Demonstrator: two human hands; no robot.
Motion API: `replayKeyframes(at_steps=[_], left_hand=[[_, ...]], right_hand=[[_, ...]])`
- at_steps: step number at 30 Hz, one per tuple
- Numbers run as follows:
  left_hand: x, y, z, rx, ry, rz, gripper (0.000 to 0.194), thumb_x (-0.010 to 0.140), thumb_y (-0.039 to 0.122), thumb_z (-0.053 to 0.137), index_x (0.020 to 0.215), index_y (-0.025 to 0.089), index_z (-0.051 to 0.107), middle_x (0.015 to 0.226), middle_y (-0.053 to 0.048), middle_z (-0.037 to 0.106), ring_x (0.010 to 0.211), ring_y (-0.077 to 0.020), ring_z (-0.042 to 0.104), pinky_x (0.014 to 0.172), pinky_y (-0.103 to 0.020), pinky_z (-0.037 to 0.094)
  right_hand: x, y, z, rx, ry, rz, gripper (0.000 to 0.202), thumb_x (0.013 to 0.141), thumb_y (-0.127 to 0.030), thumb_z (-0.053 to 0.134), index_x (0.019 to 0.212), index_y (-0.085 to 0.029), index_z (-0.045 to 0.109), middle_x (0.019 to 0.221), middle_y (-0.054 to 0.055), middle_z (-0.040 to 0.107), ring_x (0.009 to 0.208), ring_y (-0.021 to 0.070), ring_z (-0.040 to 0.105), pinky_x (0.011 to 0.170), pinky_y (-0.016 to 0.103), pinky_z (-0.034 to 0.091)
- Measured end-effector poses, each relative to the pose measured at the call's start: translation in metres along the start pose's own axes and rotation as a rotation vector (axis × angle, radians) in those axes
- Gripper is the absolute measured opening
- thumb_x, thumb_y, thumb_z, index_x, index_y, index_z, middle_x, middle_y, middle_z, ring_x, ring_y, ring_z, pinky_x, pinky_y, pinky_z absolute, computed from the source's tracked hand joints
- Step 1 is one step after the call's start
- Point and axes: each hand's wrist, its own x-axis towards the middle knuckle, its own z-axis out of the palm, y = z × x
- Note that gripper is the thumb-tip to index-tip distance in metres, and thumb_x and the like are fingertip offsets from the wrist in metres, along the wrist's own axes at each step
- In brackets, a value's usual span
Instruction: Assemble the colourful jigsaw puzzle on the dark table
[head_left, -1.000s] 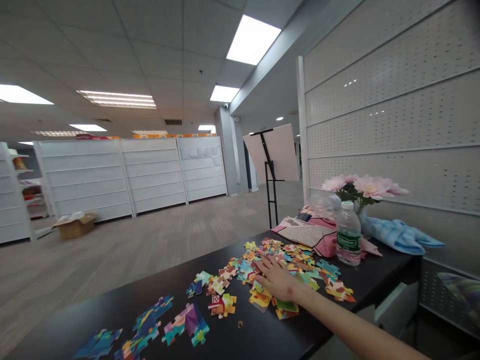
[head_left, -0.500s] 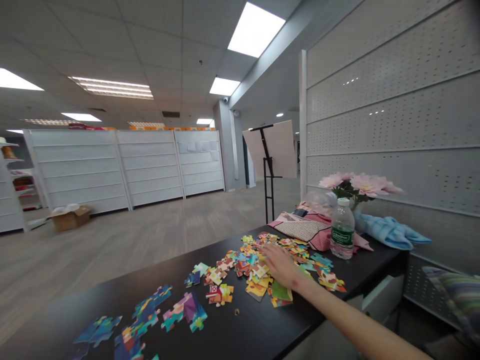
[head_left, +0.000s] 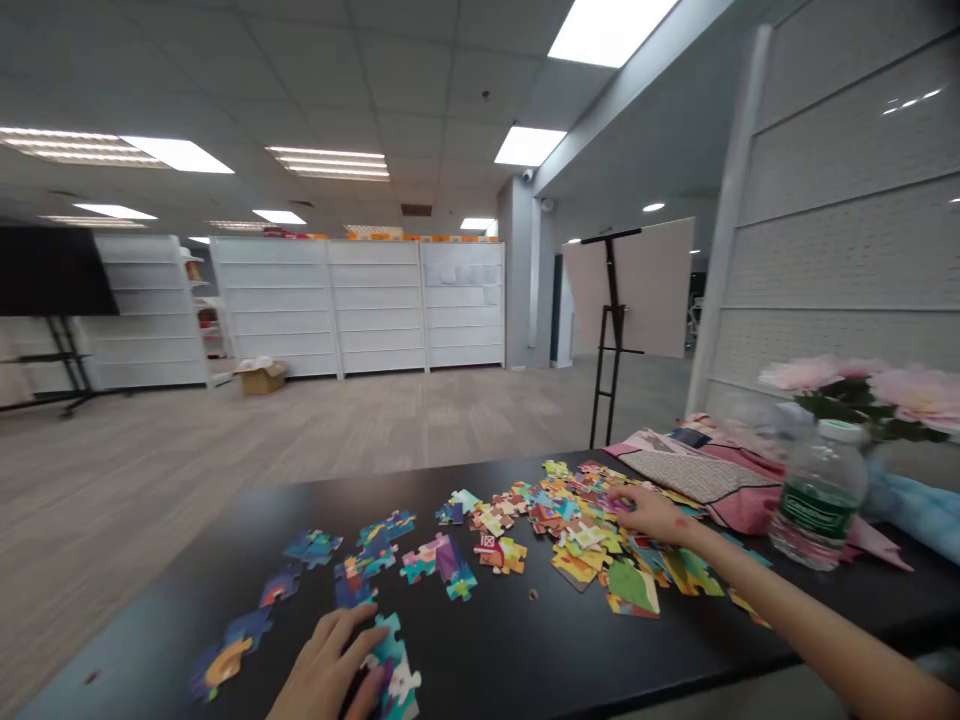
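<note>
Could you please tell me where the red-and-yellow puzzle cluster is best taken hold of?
Probably by the near edge of the red-and-yellow puzzle cluster, pinched from above on the near side. It lies flat, with dark tabletop showing along that edge, while other puzzle pieces lie close beyond it.

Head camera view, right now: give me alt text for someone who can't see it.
A person's right hand is at a colorful heap of jigsaw pieces on a dark table; the left hand is at a teal puzzle section. A clear bottle and pink flowers stand to the right.
</note>
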Motion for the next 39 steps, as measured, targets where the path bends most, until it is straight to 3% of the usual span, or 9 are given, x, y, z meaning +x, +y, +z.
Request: replayKeyframes(at_steps=[4, 6, 8, 13, 17, 27, 31, 36, 39], left_hand=[[0.008, 0.032, -0.029, -0.080, -0.175, -0.203, 0.031, 0.101, 0.042, 0.049, 0.128, 0.035, 0.063, 0.139, -0.004, 0.059, 0.130, -0.0269, 0.052, 0.107, -0.045, 0.049], [0.014, 0.040, -0.036, -0.123, -0.226, -0.274, 0.031, 0.101, 0.041, 0.048, 0.129, 0.035, 0.061, 0.143, -0.003, 0.056, 0.133, -0.0272, 0.048, 0.109, -0.049, 0.045], [0.021, 0.043, -0.038, -0.155, -0.253, -0.321, 0.032, 0.101, 0.039, 0.049, 0.130, 0.034, 0.059, 0.145, -0.003, 0.054, 0.135, -0.0271, 0.045, 0.111, -0.050, 0.041], [0.050, 0.047, -0.028, -0.186, -0.276, -0.322, 0.037, 0.100, 0.037, 0.051, 0.136, 0.031, 0.055, 0.148, -0.004, 0.052, 0.137, -0.0280, 0.044, 0.112, -0.051, 0.036], [0.072, 0.056, -0.015, -0.183, -0.278, -0.274, 0.043, 0.099, 0.045, 0.051, 0.139, 0.028, 0.053, 0.149, -0.007, 0.052, 0.138, -0.0305, 0.043, 0.112, -0.054, 0.034], [0.062, 0.077, -0.013, -0.222, -0.399, -0.193, 0.049, 0.096, 0.053, 0.055, 0.134, 0.023, 0.056, 0.147, -0.009, 0.054, 0.132, -0.0314, 0.049, 0.108, -0.049, 0.037], [0.062, 0.076, -0.014, -0.222, -0.439, -0.176, 0.049, 0.097, 0.052, 0.052, 0.138, 0.024, 0.053, 0.148, -0.007, 0.053, 0.133, -0.0293, 0.048, 0.108, -0.045, 0.037], [0.064, 0.075, -0.012, -0.216, -0.402, -0.188, 0.042, 0.097, 0.049, 0.053, 0.132, 0.026, 0.058, 0.144, -0.007, 0.057, 0.129, -0.0302, 0.050, 0.106, -0.046, 0.037], [0.065, 0.076, -0.010, -0.235, -0.385, -0.205, 0.040, 0.097, 0.050, 0.053, 0.130, 0.027, 0.060, 0.138, -0.008, 0.060, 0.127, -0.0314, 0.052, 0.106, -0.047, 0.037]], right_hand=[[0.008, -0.005, -0.008, 0.012, -0.023, -0.052, 0.033, 0.067, -0.040, 0.064, 0.093, -0.022, 0.074, 0.093, 0.007, 0.077, 0.091, 0.0319, 0.071, 0.082, 0.037, 0.053], [0.012, -0.022, -0.005, 0.020, 0.054, -0.103, 0.039, 0.067, -0.045, 0.066, 0.098, -0.022, 0.073, 0.103, 0.010, 0.076, 0.098, 0.0348, 0.069, 0.086, 0.040, 0.053], [0.012, -0.054, 0.007, 0.064, 0.095, -0.214, 0.041, 0.066, -0.047, 0.069, 0.098, -0.022, 0.073, 0.114, 0.012, 0.073, 0.110, 0.0367, 0.064, 0.094, 0.042, 0.051], [0.011, -0.172, 0.066, 0.212, -0.124, -0.528, 0.027, 0.080, -0.032, 0.061, 0.104, -0.024, 0.070, 0.121, 0.009, 0.067, 0.111, 0.0281, 0.062, 0.094, 0.040, 0.050], [0.023, -0.234, 0.103, 0.341, -0.172, -0.592, 0.023, 0.077, -0.025, 0.065, 0.099, -0.023, 0.071, 0.119, 0.007, 0.065, 0.101, 0.0233, 0.064, 0.087, 0.035, 0.051], [0.020, -0.244, 0.131, 0.624, -0.267, -0.597, 0.011, 0.082, -0.021, 0.063, 0.086, -0.021, 0.072, 0.102, 0.007, 0.067, 0.096, 0.0213, 0.065, 0.084, 0.033, 0.052], [0.025, -0.256, 0.138, 0.591, -0.268, -0.573, 0.017, 0.080, -0.020, 0.061, 0.091, -0.019, 0.074, 0.107, 0.009, 0.069, 0.092, 0.0214, 0.067, 0.079, 0.033, 0.053], [0.023, -0.260, 0.137, 0.505, -0.223, -0.615, 0.020, 0.084, -0.021, 0.060, 0.093, -0.020, 0.078, 0.111, 0.008, 0.071, 0.103, 0.0235, 0.067, 0.094, 0.037, 0.050], [0.021, -0.260, 0.135, 0.452, -0.241, -0.617, 0.021, 0.085, -0.024, 0.060, 0.093, -0.022, 0.079, 0.111, 0.008, 0.072, 0.100, 0.0235, 0.068, 0.091, 0.036, 0.052]])
